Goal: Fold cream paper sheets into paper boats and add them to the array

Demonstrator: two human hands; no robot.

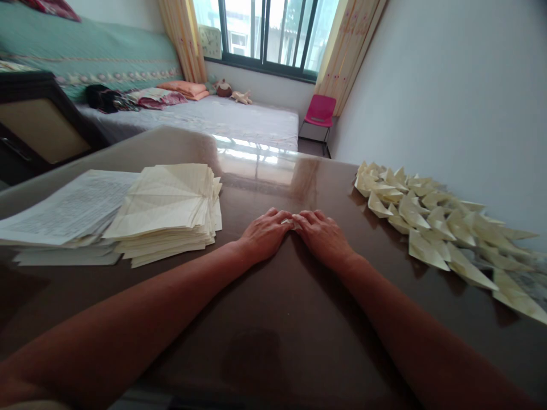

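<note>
Hands meet mid-table [282, 307]: left hand [261, 234] and right hand [323, 234] lie palm down, fingers flat and gripping nothing, pressing a small folded paper [288, 220] that peeks out between their fingertips. Stacked sheets [166, 210] lie left, folded pieces [427, 222] right.

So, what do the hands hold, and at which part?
The left hand and right hand press a small folded paper onto the table; a true grip cannot be told.
</note>
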